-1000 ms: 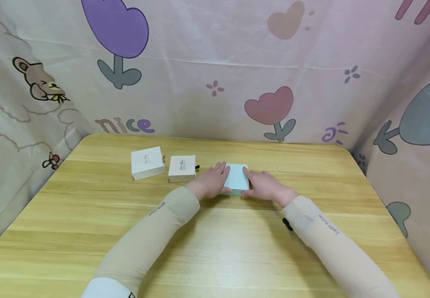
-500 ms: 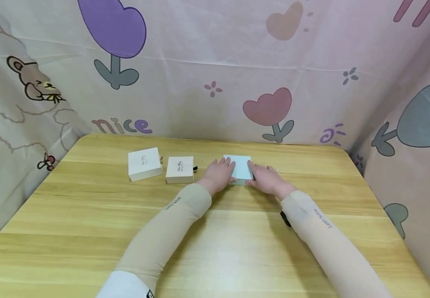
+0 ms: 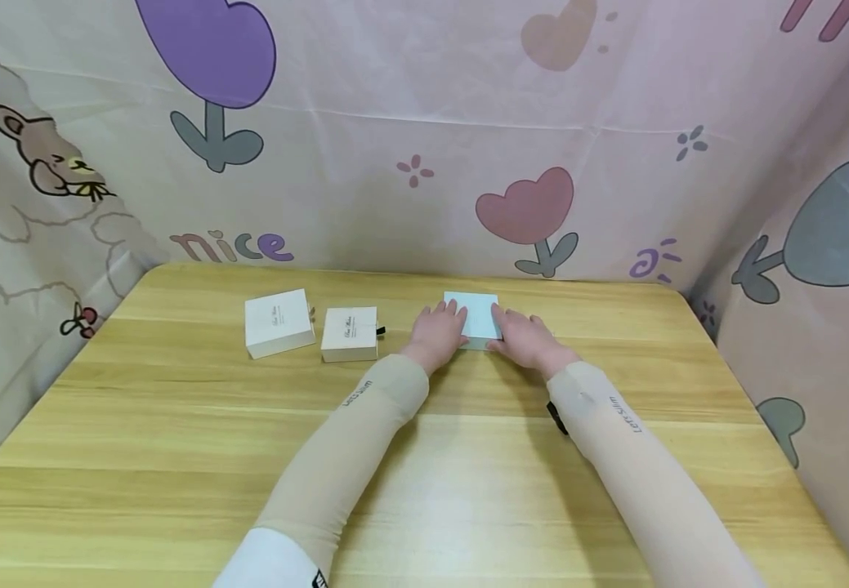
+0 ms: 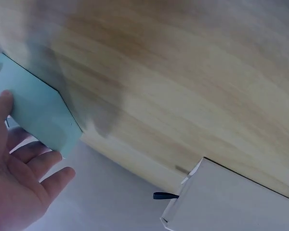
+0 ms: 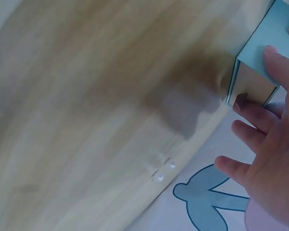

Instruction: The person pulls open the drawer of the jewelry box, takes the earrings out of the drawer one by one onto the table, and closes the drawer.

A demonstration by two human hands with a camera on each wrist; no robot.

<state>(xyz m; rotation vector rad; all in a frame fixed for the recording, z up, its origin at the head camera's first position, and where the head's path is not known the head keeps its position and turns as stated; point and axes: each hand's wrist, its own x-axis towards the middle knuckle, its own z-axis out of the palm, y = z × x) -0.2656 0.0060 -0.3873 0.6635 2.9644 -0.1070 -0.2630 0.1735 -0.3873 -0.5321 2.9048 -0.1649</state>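
A light blue box (image 3: 479, 317) lies on the table between both hands. My left hand (image 3: 435, 335) grips its left side, fingers on the top and thumb (image 4: 5, 101) on the front face. On the opposite side my right hand (image 3: 527, 336) holds it, with the thumb (image 5: 277, 60) on the blue front. In the right wrist view a forefinger touches the tan side face (image 5: 253, 82), near a small dark tab. Two small clear, shiny pieces (image 5: 164, 171) lie on the table beyond the right hand; in the head view they are mostly hidden.
Two white boxes with printed lettering stand left of the hands: a larger one (image 3: 277, 322) and a smaller one (image 3: 349, 327) with a black pull tab (image 4: 166, 196). Close behind the table's far edge hangs a patterned curtain (image 3: 365, 196).
Both hands have moved the light blue box away across the table, toward its far edge. The white boxes stay put, and the head view has shifted slightly.
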